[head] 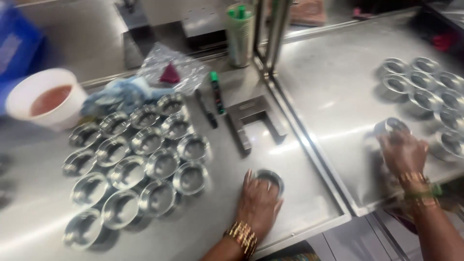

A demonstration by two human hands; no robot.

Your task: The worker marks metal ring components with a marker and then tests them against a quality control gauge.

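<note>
We see a white bowl [41, 96] of reddish liquid far left, beyond rows of empty steel cups [140, 164]. Our left hand [258, 200] cups a small steel cup [268, 178] under curled fingers on the near counter [208, 227]; our right hand [403, 152] grips another steel cup [390, 126] at its fingertips, near the right-hand cluster of cups [425, 87].

The left hand [258, 200] covers the near rim of a small steel cup [267, 178] — whether the fingers grip it or only rest on it is lost in blur. Beyond the right hand [403, 152], another steel cup [390, 126] is smeared by motion, and that forearm is cut off by the bottom edge.
</note>
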